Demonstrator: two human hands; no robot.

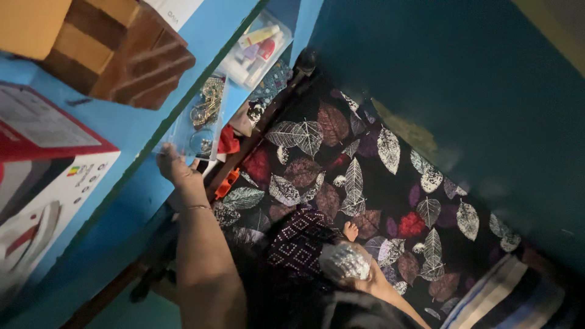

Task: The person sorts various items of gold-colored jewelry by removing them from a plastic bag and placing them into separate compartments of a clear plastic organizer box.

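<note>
My left hand [177,167] reaches up to the blue shelf [131,125] and grips the near edge of a clear plastic box [204,116] that holds gold and silver jewellery. A thin bangle sits on that wrist. My right hand [367,281] is low in the middle of the view, closed around a silvery glittering bundle [344,262] held over a dark patterned cloth [298,240]. Its fingers are mostly hidden by the bundle.
A second clear box [256,49] with tubes and small bottles lies further along the shelf. Cardboard boxes [116,49] and a white and red appliance carton [42,164] stand nearer. Below is a bed with a black leaf-print sheet [365,164], a teal wall [475,91] and striped cloth [512,292].
</note>
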